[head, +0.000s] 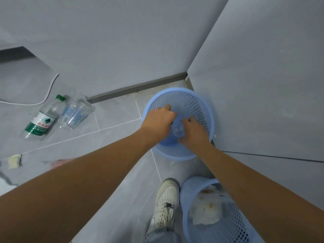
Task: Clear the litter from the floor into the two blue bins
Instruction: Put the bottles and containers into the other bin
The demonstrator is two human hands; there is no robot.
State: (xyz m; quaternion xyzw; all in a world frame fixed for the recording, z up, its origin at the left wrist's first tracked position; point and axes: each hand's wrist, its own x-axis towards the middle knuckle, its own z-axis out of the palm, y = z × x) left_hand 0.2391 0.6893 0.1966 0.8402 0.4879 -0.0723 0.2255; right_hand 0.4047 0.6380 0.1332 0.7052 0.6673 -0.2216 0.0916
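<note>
Over the far blue bin [191, 100], which stands in the corner where two grey walls meet, both hands hang just inside the rim. A clear bottle [177, 131] shows between them, blurred, with a hint of green at its top by the left hand [158, 121]. That hand is loosely curled; the right hand [193, 131] is half open with fingers spread. Whether either one grips the bottle or has let go, I cannot tell. By my reading the step in hand is dropping this bottle into the far bin.

A second blue bin [233, 223] sits nearer, beside a white shoe [165, 204], and holds crumpled stained paper [206, 210]. Well apart on the tiled floor [114, 120] to the left lie a green-capped water bottle [43, 118] and, just beside it, a clear plastic cup [74, 114]. Smaller scraps [14, 160] lie at the left edge, too blurred to name.

The next move probably calls for withdrawing both hands, turning left and reaching low for the bottle and cup.
</note>
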